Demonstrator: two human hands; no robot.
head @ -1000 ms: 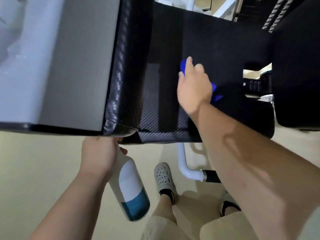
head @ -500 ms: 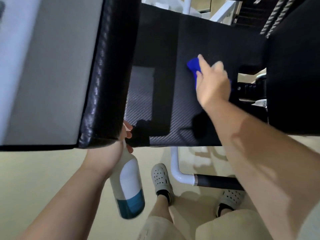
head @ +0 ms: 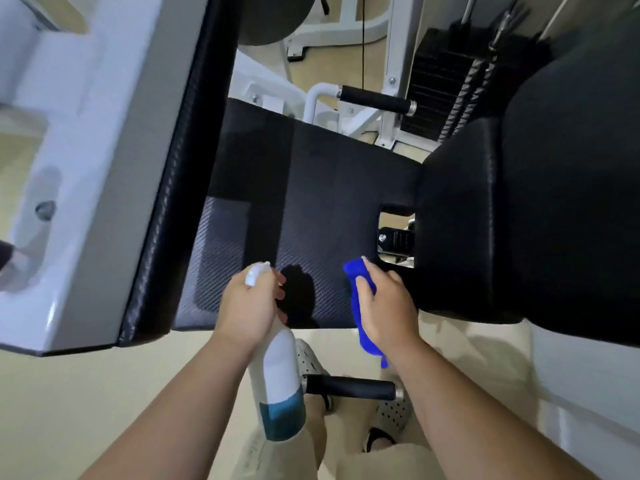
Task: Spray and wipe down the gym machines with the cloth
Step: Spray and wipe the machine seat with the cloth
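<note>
Blue cloth (head: 360, 289) on black seat pad (head: 322, 188)

Your blue cloth (head: 360, 306) bunched on the black textured seat pad (head: 311, 209) near its front edge, at four o'clock from centre, white spray bottle (head: 278, 368) with teal liquid at seven o'clock, nozzle up.

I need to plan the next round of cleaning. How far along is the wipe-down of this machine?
Done: cannot tell; the seat pad shows no clear wet streaks. In hand: left hand raises the spray bottle at the seat, right hand holds the cloth. Left: the back pad and handles.
</note>
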